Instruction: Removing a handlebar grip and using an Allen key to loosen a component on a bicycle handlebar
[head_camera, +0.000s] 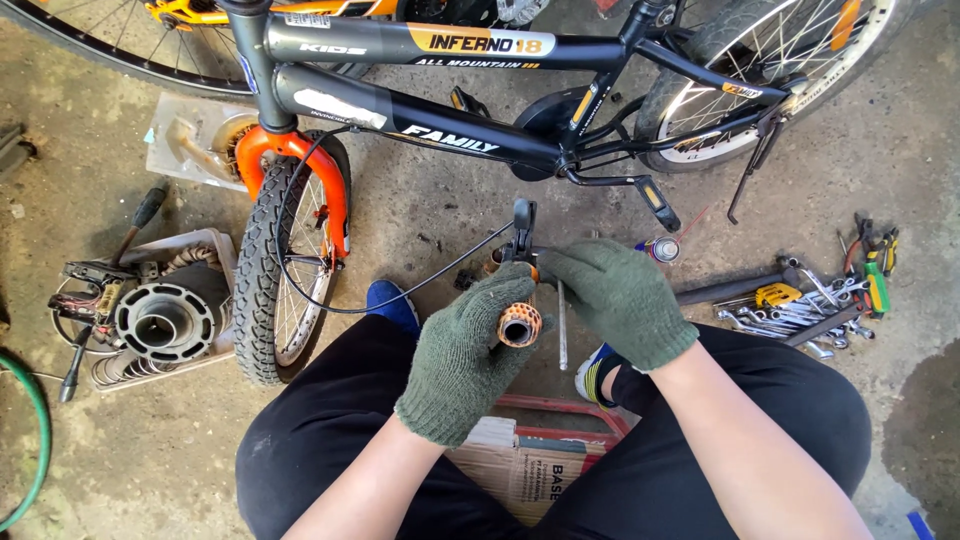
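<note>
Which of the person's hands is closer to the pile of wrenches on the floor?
The right hand. It sits just left of the wrenches in the picture, gripping the handlebar end; the left hand, around the orange grip, lies farther away.

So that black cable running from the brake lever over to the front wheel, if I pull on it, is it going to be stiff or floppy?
Probably springy, not limp: the black cable holds a smooth loop from the brake lever toward the front wheel instead of sagging flat. It would likely drag the lever end along, since the left hand and right hand hold that assembly.
</note>
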